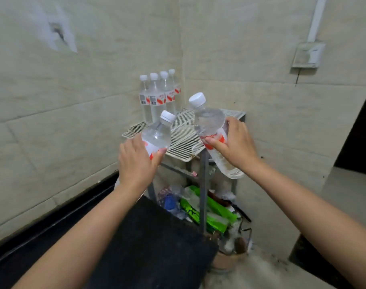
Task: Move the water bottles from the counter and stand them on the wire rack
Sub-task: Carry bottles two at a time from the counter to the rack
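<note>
Fingers of my left hand (pixel 136 161) wrap one bottle (pixel 157 135), my right hand (pixel 234 142) grips another bottle (pixel 211 130), both tilted above the wire rack (pixel 184 140). Four bottles (pixel 157 94) already stand at its back corner; these two still need placing.

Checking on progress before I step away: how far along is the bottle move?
Four bottles already stand at the wire rack's back corner. The left hand and right hand each hold one more bottle, tilted near the rack; both need standing. The counter isn't clearly visible.
</note>
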